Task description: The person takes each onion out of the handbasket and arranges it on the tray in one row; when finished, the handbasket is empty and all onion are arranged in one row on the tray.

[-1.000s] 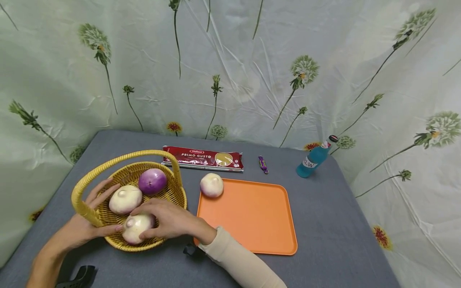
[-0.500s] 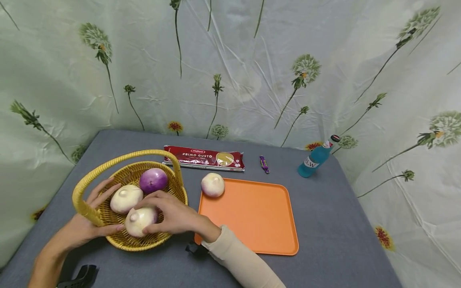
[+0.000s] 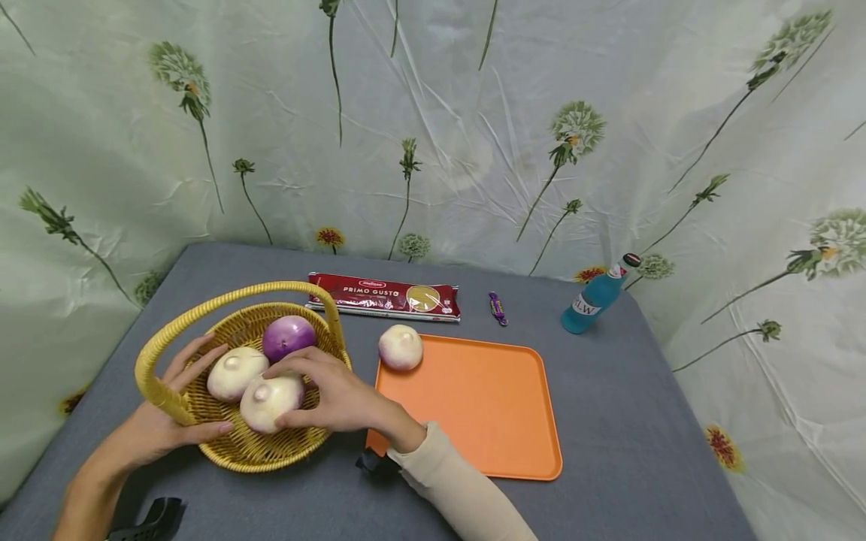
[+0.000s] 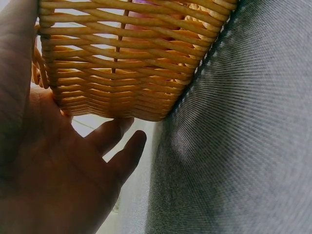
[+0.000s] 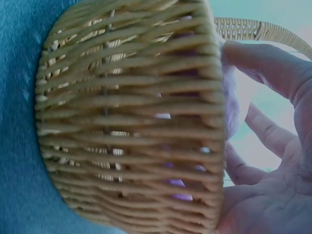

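A yellow wicker basket (image 3: 253, 464) with a tall arched handle stands at the left of the table. My left hand (image 3: 158, 428) holds its left side, thumb over the near rim and fingers spread past the handle; in the left wrist view other fingers lie along the outer wall. My right hand (image 3: 338, 394) pinches a white and purple turnip (image 3: 264, 402) between thumb and fingers, low over the basket's near part. Another white turnip (image 3: 237, 372) and a purple turnip (image 3: 288, 336) lie in the basket. The held turnip's underside is hidden.
An orange tray (image 3: 473, 406) lies right of the basket, with one turnip (image 3: 401, 347) on its far left corner. Behind are a red pasta packet (image 3: 386, 295) and a purple-wrapped candy (image 3: 498, 309). A blue bottle (image 3: 591, 302) stands at the far right.
My right hand has shifted the turnip slightly up and to the right, away from the basket's near rim and against the other white turnip. The left hand has stayed in place.
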Tool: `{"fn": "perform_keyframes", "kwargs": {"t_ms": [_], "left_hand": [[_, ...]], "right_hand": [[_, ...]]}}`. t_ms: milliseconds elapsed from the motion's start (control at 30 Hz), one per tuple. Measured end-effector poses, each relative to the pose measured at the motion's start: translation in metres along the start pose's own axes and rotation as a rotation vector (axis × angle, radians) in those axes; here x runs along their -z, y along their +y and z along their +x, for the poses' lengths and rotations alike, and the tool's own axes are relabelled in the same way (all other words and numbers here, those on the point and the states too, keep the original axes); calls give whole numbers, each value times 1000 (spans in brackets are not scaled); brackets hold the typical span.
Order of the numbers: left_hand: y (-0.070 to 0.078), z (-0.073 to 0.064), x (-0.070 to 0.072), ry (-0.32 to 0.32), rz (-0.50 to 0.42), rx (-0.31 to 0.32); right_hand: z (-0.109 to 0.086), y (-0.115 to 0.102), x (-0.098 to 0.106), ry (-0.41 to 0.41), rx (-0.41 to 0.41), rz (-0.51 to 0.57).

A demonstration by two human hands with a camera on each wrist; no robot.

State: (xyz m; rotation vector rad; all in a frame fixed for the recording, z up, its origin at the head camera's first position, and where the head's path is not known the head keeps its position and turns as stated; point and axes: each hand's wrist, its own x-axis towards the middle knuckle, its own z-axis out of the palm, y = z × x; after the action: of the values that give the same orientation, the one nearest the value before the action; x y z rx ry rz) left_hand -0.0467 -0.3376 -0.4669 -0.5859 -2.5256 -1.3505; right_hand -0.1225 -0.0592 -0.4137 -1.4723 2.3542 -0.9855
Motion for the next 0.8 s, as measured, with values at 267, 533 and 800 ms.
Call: {"fn": "perform_keyframes", "kwargs": {"t_ms": [267,533,800], "left_hand": [[-3,-1,-2,4,12,-5],[-4,-1,-2,-1,14,19],[1,0,-1,2,9,33]], "right_hand": [[-6,3,4,21,12,31],[-11,1,9,46,11,46],[-18,1,13,72,11,67]]}}
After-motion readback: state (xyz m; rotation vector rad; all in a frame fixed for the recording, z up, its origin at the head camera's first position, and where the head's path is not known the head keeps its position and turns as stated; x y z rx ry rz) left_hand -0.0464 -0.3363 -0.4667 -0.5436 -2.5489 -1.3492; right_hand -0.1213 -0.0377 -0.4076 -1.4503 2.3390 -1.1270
